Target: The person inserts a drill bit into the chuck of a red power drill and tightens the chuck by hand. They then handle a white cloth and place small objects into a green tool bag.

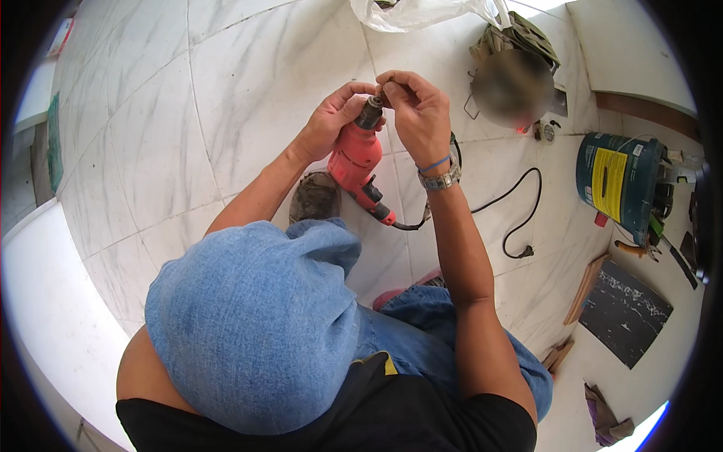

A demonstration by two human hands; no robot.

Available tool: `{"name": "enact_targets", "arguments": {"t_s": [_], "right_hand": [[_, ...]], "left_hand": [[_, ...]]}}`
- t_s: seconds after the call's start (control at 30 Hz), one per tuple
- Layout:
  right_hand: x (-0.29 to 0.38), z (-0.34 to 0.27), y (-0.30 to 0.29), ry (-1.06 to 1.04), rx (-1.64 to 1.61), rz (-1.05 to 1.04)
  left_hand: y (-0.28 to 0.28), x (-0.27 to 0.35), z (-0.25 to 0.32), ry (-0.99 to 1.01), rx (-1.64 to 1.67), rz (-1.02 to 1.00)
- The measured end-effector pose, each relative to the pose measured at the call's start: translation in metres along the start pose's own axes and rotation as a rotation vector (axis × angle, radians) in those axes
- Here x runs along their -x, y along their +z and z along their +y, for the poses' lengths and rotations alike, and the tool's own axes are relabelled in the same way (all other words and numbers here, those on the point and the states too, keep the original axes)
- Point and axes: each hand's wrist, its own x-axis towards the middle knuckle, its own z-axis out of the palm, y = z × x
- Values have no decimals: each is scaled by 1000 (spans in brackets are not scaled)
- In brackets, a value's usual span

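Observation:
A red corded power drill [357,155] stands tilted in front of me, its black chuck [369,113] facing up and away. My left hand [334,116] grips it around the chuck, with the thumb along the chuck's side. At the chuck's mouth, my right hand [421,107] pinches a small dark piece [386,96] between thumb and fingers. The fingers cover most of that piece, so its kind cannot be told. The drill's handle end points back towards my knees, and its black power cord [409,227] runs off to the right.
The cord's plug [527,251] lies on the marble-look tile floor [271,73]. A dark green bucket [593,181] with tools stands right, near orange-handled pliers [630,247] and a black tile [624,313]. A white plastic bag [418,17] and a cloth bag [525,39] lie ahead.

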Motion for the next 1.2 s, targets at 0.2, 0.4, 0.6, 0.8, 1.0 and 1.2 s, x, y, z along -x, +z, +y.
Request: {"name": "enact_targets", "arguments": {"t_s": [0.2,0.4,0.6,0.8,1.0,1.2], "right_hand": [[1,-3,1,18,-30,-4],[0,-4,-3,23,-5,-32],[11,-8,-5,-68,220,-108],[7,-3,-5,-91,377,-116],[7,-5,-5,-84,285,-150],[0,12,-20,-78,251,-177]], "left_hand": [[0,5,-2,30,-83,19],[8,3,6,-31,115,38],[6,9,6,59,-122,60],[16,9,9,37,-479,217],[14,0,35,87,-495,-26],[2,-4,30,-90,-421,-14]]}}
